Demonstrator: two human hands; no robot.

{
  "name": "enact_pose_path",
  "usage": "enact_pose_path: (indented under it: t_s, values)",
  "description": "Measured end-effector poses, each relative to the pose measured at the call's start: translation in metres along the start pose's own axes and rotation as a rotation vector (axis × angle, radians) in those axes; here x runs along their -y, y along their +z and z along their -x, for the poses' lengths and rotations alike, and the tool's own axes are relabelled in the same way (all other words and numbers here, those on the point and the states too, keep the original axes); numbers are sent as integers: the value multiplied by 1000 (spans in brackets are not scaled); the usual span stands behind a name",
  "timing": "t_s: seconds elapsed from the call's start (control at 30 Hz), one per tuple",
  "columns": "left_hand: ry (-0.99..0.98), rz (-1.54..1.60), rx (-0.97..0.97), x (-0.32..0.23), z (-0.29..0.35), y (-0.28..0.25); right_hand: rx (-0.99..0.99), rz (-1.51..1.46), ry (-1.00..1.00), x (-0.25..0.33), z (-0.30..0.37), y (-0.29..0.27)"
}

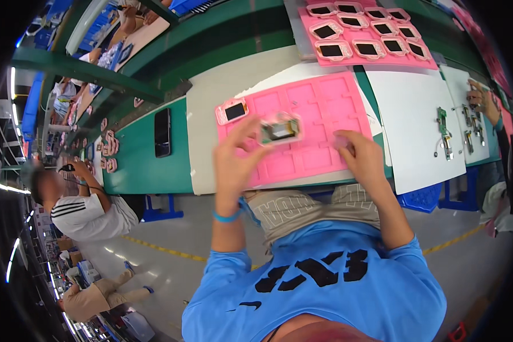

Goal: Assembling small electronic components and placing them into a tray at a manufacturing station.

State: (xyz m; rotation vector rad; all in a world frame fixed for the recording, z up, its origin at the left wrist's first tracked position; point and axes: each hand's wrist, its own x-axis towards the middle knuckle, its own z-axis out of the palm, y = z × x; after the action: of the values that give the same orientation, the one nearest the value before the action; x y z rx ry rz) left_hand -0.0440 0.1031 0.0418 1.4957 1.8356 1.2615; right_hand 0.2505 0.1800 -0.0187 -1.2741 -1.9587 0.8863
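Observation:
My left hand [233,157] grips the left edge of a small electronic device [280,130] between thumb and fingers. Slightly blurred, this device has a pale pink shell, and its open side shows a green circuit board and a silvery part. Below it lies a pink compartmented tray [330,105]. A similar pink-framed device with a dark screen [232,112] sits in the tray's far left compartment. Over the tray's right edge, my right hand [360,158] is closed, thumb against curled fingers; whatever they may hold is too small to make out.
Another pink tray [347,64] with several dark-screened devices stands at the far right. A black phone [162,133] lies on the green table [134,148] at left. Circuit boards [443,134] rest on white sheets [404,148] at right, near another person's hand [480,98]. A person [85,211] sits at left.

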Motion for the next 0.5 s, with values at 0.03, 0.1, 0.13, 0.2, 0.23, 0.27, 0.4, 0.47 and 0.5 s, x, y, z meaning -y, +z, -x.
enact_pose_path:
  t_s: [0.03,0.1,0.13,0.2,0.23,0.27,0.4,0.47,0.5]
  values:
    - [0,-82,-2,1,-23,-20,7,147,-71,-4,3,1]
    - [96,-132,-38,24,-94,-52,36,141,-19,4,-2,-3]
    - [164,-68,5,46,-137,-65,14,155,9,2,-3,-1]
    - [158,-270,-7,107,-216,-98,41,160,-27,-6,-4,6]
    - [165,-383,-43,133,-241,-109,47,105,-55,0,-4,1]
    - [114,-408,-46,168,-257,-132,57,44,-101,3,-1,-9]
    - [106,-478,91,246,-292,-146,-174,-76,115,-22,15,-82]
    - [113,-495,128,246,-286,-136,-390,144,245,-66,18,-137]
    - [234,-659,28,242,-280,-138,-455,241,305,-83,15,-161]
